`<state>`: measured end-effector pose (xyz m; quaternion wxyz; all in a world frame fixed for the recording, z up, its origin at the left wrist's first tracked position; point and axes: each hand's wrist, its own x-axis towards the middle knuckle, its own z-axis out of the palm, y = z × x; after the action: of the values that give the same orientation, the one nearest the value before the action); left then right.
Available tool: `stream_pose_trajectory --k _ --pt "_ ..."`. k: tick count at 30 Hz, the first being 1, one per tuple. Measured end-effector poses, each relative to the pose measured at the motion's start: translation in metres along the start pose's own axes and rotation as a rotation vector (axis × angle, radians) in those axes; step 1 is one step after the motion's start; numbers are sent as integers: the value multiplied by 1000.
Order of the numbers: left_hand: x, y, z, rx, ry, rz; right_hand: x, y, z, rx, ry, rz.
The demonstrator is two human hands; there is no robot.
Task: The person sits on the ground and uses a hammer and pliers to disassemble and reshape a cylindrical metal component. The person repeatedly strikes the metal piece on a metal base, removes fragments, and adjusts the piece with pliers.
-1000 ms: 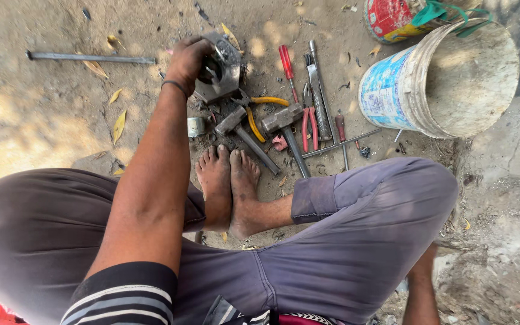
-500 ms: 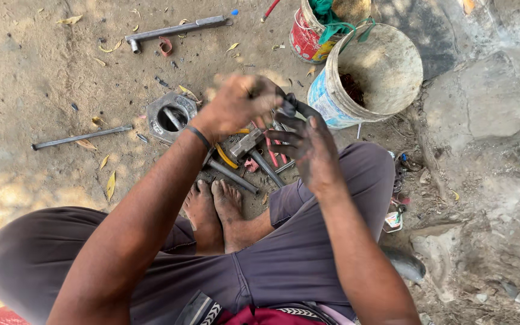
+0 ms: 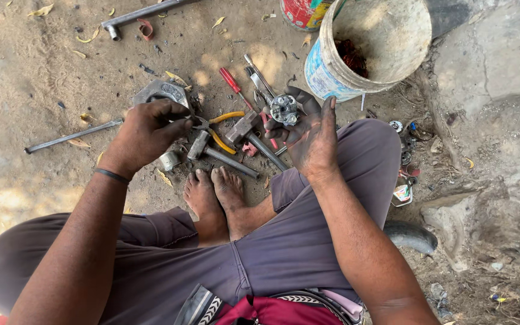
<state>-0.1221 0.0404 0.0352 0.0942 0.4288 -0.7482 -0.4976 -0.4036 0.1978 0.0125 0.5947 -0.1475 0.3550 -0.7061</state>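
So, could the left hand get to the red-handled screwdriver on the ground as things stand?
Probably yes. The left hand sits low over the tool pile, and the red-handled screwdriver lies uncovered on bare dirt just beyond the hammers. The right hand, cupping a small round metal part, is off to the side.

Red-handled screwdriver (image 3: 231, 80), white-and-blue bucket (image 3: 332, 72)

Small round part (image 3: 284, 109) in the right hand (image 3: 308, 135): bare metal, dull grey, grimy. Housing (image 3: 162, 93) by the left hand (image 3: 145, 132): cast metal, matt. Hammers (image 3: 224, 150): worn steel. Screwdriver (image 3: 233, 81): glossy red plastic handle. Bucket (image 3: 332, 72): scuffed, dusty plastic. Trousers (image 3: 308, 241): matt cloth. Ground (image 3: 25, 72): rough dry earth.
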Motion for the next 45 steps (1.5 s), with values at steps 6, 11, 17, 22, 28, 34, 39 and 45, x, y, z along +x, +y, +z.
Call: stream_pose_trajectory --k 6,11,17,22,28,34,39,45 --pt "23 -44 6 250 -33 57 4 -17 12 46 59 -92" --pt "35 -66 17 416 -88 11 -14 -72 -9 -90 138 -358" --pt "31 -87 20 609 -224 -210 -50 -151 -124 -383 602 -597" --pt "30 -124 25 584 -215 -162 -55 -150 -258 -1177 696 -637" --pt "24 -149 22 544 -126 -306 -65 -110 -288 -1158 1052 -73" --pt "21 -169 52 670 -86 -485 -52 -111 -184 -906 660 -303" --pt "25 -191 70 582 -51 -731 -42 -87 -49 -731 223 -525" --pt "33 -190 88 430 7 -865 -26 6 20 -1198 -49 -344"
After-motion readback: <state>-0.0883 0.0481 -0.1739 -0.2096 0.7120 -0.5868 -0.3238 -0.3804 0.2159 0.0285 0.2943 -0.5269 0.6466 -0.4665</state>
